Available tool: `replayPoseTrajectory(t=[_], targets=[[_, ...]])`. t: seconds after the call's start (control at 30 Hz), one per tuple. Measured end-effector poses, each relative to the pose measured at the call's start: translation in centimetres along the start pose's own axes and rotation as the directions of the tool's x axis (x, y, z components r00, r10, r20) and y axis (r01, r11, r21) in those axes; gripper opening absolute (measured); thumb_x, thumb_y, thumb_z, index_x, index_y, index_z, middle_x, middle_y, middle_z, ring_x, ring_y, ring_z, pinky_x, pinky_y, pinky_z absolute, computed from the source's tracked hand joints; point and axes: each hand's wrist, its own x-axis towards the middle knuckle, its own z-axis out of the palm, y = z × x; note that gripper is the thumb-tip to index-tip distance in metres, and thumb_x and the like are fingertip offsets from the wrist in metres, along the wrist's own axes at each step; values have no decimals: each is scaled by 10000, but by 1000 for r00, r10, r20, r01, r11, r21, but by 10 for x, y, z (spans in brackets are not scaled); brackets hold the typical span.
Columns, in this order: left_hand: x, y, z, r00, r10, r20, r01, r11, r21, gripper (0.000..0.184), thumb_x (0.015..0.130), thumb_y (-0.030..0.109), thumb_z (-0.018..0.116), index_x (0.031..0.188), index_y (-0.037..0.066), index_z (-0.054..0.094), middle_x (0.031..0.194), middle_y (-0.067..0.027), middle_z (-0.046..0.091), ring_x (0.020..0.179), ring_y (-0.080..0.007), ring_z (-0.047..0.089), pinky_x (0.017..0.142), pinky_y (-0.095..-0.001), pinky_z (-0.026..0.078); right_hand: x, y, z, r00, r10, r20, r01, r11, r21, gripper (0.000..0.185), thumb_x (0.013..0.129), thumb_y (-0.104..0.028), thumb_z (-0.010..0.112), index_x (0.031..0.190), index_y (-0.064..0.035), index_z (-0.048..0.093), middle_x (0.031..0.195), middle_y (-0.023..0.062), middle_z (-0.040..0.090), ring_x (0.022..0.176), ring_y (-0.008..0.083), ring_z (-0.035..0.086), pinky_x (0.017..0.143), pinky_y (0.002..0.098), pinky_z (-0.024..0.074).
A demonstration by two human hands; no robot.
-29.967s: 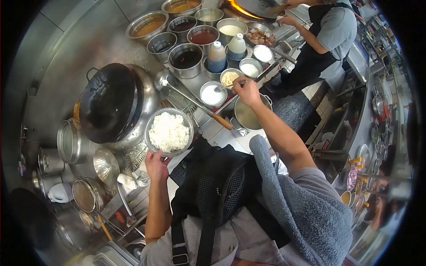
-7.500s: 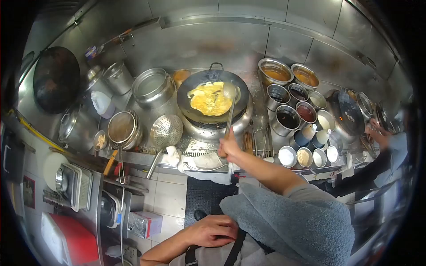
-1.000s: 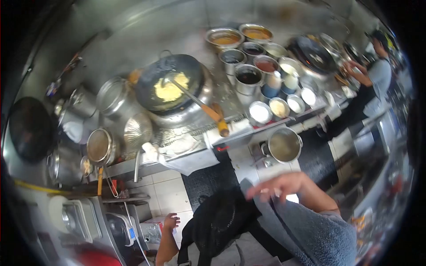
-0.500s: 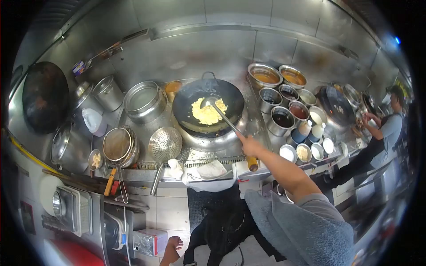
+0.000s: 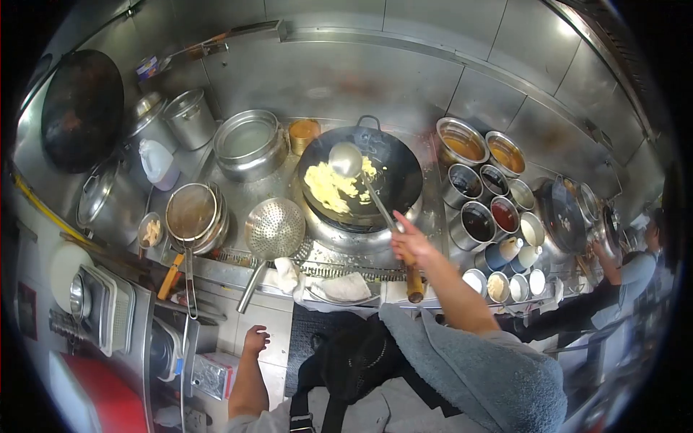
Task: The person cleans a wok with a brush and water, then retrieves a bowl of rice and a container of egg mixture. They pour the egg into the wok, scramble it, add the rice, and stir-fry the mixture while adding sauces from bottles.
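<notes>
My right hand is wrapped around the handle of a long ladle, with one finger stretched along it. The ladle's metal bowl is over the black wok, right by the yellow scrambled egg. That egg lies in broken, soft pieces, mostly on the wok's left side. Low in the view, my left hand hangs in front of the stove edge, its fingers loosely bent and apart, with nothing in it. A perforated skimmer rests on the stove to the left of the wok.
Right of the wok stand several metal pots of sauce and squeeze bottles. A large pot and fine strainers are to the left. White cloths lie along the front edge. A co-worker stands at far right.
The ladle's bowl has lifted off the egg, which is now more broken up and spread. My left hand has risen and moved left. The camera view has shifted.
</notes>
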Motion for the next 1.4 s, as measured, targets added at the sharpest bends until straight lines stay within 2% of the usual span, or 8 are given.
replayPoseTrajectory(t=[0.33,0.47,0.67,0.83,1.07,1.13,1.2,1.4], targets=[[-34,22,82,999,39,30,-35,990,-136,363,784,32,605,1146,43,592,901,-125,682,726,-195,670,561,-323,533,1,-43,-30,976,146,164,-191,931,310,709,931,-115,554,1494,-345,188,740,46,520,513,144,485,430,296,437],[-21,81,97,904,252,-346,-314,940,-135,272,801,47,552,1058,-3,624,876,-133,677,718,-197,662,554,-301,513,1,19,-1,977,-14,-211,-40,968,-248,698,955,-124,516,1505,-342,147,740,48,501,516,162,482,412,311,423],[53,154,91,596,561,-574,-461,825,327,385,845,264,576,1078,-42,601,989,-242,653,938,-400,625,828,-465,478,-14,-59,-52,955,185,231,-264,887,380,720,933,-105,530,1515,-255,133,719,77,542,506,158,521,412,323,459],[101,183,91,797,427,-427,-237,872,429,467,785,318,639,1131,11,577,1126,-265,620,1067,-417,596,943,-457,455,-14,32,-7,964,-191,-187,64,845,-531,725,960,-125,490,1520,-326,76,746,77,508,496,164,468,442,337,452],[67,197,120,826,434,-359,-206,826,525,620,705,280,741,1211,69,453,1097,-234,630,1039,-393,608,906,-469,472,-19,-37,-25,990,87,113,-71,989,-133,748,943,-98,479,1524,-315,62,739,23,485,536,136,459,484,324,443],[59,195,112,810,487,-328,-286,815,504,632,686,241,765,1218,79,465,1106,-247,624,1051,-393,604,906,-455,474,10,-6,-45,996,29,82,9,902,-431,774,910,-69,471,1527,-264,47,778,121,589,576,244,568,533,406,488],[67,187,89,716,606,-347,-488,790,371,640,674,232,782,1223,80,490,1110,-260,620,1043,-398,610,904,-437,475,-3,18,-50,941,-318,-118,-95,88,-992,783,900,-75,485,1526,-228,41,890,259,650,744,369,655,648,474,510],[-11,223,44,839,504,-204,-511,605,-611,373,857,89,647,1200,16,517,1047,-105,634,899,-209,633,783,-331,526,-168,-29,-18,985,70,-159,-155,-66,-986,847,847,-68,488,1525,-226,4,925,323,630,849,450,634,794,518,474]])
